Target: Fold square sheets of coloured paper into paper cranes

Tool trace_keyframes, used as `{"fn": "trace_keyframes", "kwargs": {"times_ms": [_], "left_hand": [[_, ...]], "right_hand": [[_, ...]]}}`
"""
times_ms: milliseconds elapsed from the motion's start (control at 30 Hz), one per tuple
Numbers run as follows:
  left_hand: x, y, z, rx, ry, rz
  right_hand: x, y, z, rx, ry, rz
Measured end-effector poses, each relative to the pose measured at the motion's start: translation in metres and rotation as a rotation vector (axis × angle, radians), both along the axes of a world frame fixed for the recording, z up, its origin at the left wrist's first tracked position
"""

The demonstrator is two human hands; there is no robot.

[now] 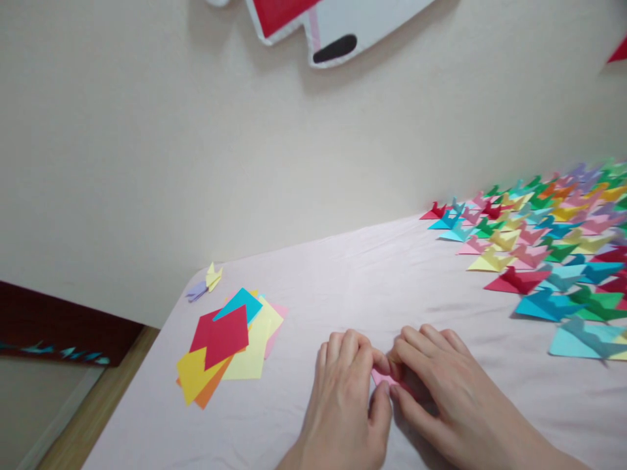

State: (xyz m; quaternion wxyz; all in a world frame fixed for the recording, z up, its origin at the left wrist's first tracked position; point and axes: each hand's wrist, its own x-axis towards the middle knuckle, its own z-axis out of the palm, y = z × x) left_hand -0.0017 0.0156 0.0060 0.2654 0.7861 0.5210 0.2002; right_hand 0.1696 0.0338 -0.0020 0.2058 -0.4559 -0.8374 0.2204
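Observation:
A small piece of pink origami paper (pixel 383 378) lies between my two hands at the front of the cloth-covered surface. My left hand (pixel 345 391) pinches it from the left with thumb and forefinger. From the right, my right hand (pixel 441 388) grips it the same way, the fingertips of both hands nearly meeting. Most of the paper is hidden under the fingers, so its folds cannot be made out. To the left lies a loose pile of coloured paper squares (pixel 230 333) in red, blue, yellow, orange and pink.
Rows of folded paper birds (pixel 524 281) in many colours cover the right side of the pale cloth (pixel 318 281). Two small folded pieces, yellow (pixel 213 277) and purple (pixel 196 291), lie near the far left corner. Behind is a wall (pixel 294 163) with a white-and-red decoration (pixel 372 29).

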Motion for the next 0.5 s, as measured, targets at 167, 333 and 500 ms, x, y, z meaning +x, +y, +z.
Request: {"fn": "trace_keyframes", "kwargs": {"times_ms": [167,333,500], "left_hand": [[0.0003,0.0004,0.0001,-0.006,-0.005,-0.001],[0.0012,0.0009,0.0016,-0.007,-0.019,0.001],[0.0002,0.0009,0.0023,-0.014,-0.013,0.005]], "right_hand": [[0.0025,-0.0005,-0.0001,-0.032,-0.007,0.029],[0.0052,0.0007,0.0038,-0.080,0.016,0.046],[0.0089,0.0010,0.0053,-0.109,0.038,0.070]]}}
